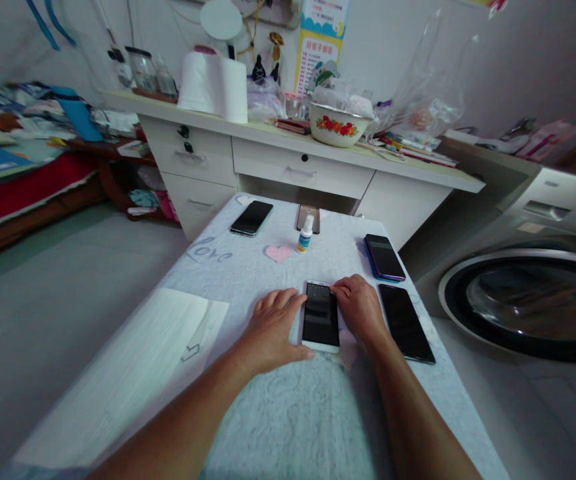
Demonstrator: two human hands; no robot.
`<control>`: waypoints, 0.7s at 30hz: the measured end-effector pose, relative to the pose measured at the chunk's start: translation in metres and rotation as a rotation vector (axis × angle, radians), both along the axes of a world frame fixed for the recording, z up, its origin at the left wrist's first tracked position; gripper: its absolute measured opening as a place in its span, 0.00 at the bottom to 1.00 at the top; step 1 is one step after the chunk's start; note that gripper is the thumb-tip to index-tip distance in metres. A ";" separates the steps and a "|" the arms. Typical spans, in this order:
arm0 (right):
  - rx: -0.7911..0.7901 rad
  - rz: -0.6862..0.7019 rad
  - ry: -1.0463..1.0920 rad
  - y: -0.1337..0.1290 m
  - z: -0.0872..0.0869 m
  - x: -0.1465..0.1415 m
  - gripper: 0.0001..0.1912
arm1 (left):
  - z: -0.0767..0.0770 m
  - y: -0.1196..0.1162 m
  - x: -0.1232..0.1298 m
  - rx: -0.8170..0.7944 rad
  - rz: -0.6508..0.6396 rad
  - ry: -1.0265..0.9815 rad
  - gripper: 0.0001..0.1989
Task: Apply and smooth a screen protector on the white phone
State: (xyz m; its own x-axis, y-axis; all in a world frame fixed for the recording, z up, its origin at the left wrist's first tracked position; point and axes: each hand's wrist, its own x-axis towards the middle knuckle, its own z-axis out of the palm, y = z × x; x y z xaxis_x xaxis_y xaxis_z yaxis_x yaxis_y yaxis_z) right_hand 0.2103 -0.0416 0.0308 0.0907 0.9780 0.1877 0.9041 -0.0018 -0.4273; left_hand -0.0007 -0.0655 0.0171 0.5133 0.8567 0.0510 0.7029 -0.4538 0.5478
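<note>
A white phone (321,319) with a dark screen lies face up on the cloth-covered table, between my two hands. My left hand (272,331) rests along its left side with the fingers spread; the index fingertip meets the upper left edge and the thumb reaches the lower left corner. At the upper right edge, the fingers of my right hand (359,304) are curled together against the phone. Whether they pinch anything thin there cannot be made out. Beyond the phone stands a small white spray bottle (305,237) with a blue and yellow label.
Close to my right forearm lies a large black phone (406,323), with stacked phones (384,257) beyond it. Another phone (252,218) lies far left, and a brownish phone case (313,217) is behind the bottle. White paper sheets (133,373) cover the left side. A washing machine (523,267) stands right.
</note>
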 end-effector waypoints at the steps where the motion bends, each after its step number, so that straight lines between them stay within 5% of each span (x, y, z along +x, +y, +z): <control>1: -0.005 0.027 0.010 0.000 0.000 0.002 0.09 | 0.000 0.000 0.000 0.001 0.000 0.003 0.44; 12: -0.229 0.322 0.225 -0.012 0.011 0.021 0.06 | 0.002 -0.001 0.001 0.029 0.015 -0.022 0.36; 21: -0.401 0.432 0.361 -0.021 0.014 0.023 0.05 | 0.000 0.000 -0.002 -0.001 0.004 -0.069 0.25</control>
State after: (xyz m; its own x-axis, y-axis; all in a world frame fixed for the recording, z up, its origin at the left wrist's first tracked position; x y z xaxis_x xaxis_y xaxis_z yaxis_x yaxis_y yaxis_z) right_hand 0.2336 -0.0621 0.0448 -0.3340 0.9281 -0.1649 0.6606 0.1057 -0.7432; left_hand -0.0029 -0.0655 0.0173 0.5048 0.8591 0.0849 0.6657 -0.4500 0.5953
